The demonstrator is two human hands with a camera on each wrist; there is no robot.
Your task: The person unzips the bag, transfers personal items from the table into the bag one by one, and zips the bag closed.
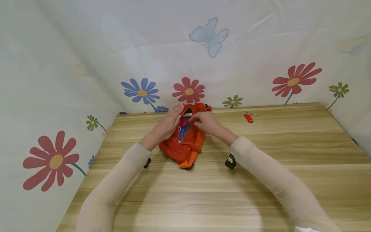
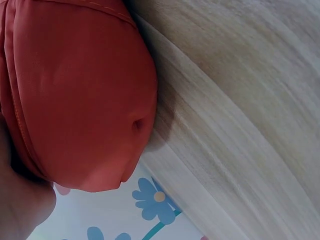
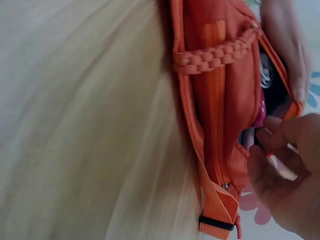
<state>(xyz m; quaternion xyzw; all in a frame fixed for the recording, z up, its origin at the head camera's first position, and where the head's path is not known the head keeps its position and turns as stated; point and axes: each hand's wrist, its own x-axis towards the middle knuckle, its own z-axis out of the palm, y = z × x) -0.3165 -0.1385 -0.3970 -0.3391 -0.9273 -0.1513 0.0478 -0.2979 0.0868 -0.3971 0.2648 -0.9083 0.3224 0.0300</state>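
Observation:
An orange-red zippered waist bag [image 1: 174, 149] lies on the table with its main pocket unzipped. My left hand [image 1: 166, 124] rests along the bag's left rim, its fingers straight and pointing away. At the opposite rim, my right hand [image 1: 207, 122] has curled fingers, and its thumb and fingertips pinch the edge of the opening in the right wrist view. Inside the pocket show a round magenta item [image 1: 183, 122], a blue item [image 1: 181, 132] and a pale pink piece [image 1: 187, 115]. The left wrist view is mostly filled by the bag's outer panel [image 2: 85, 95].
A small red item with a metal piece [image 1: 248, 118] lies at the table's back right. Flower-printed sheeting [image 1: 246, 58] hangs behind and at both sides of the wooden table [image 1: 185, 199]. A braided orange cord [image 3: 212, 59] and a buckled strap [image 3: 215, 212] belong to the bag.

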